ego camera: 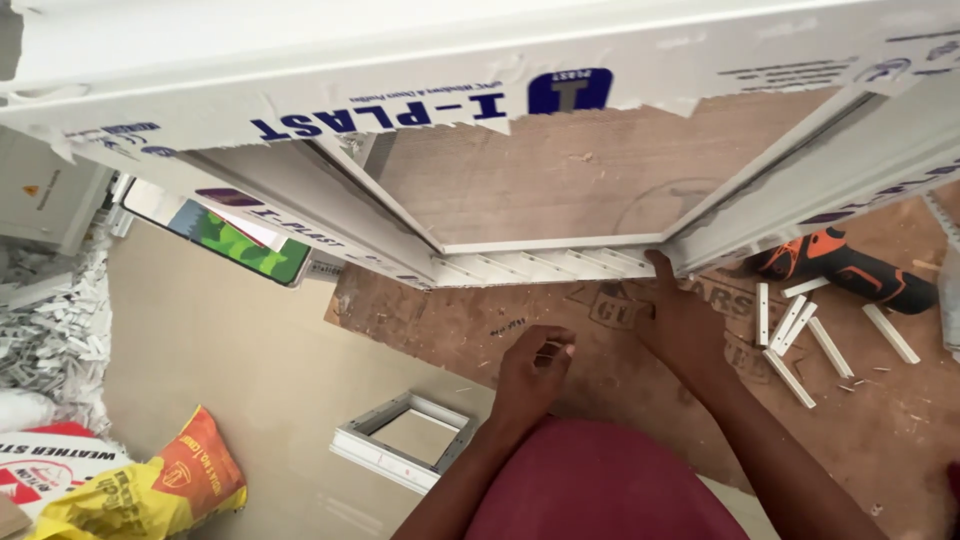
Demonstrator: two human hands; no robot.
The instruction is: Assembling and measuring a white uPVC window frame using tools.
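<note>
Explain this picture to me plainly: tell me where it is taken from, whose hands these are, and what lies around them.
The single picture comes from a camera worn on a person's head, looking down at their own two bare hands. No machine is involved. The right hand reaches up, a fingertip touching the corner of a large white plastic window frame that lies on a brown wooden board. The left hand hovers over the board with fingers curled together; whether it pinches something small cannot be told. To the right lie an orange and black power drill and several short white plastic strips. Lower left sit a small white square frame and a crumpled yellow and orange bag.
</note>
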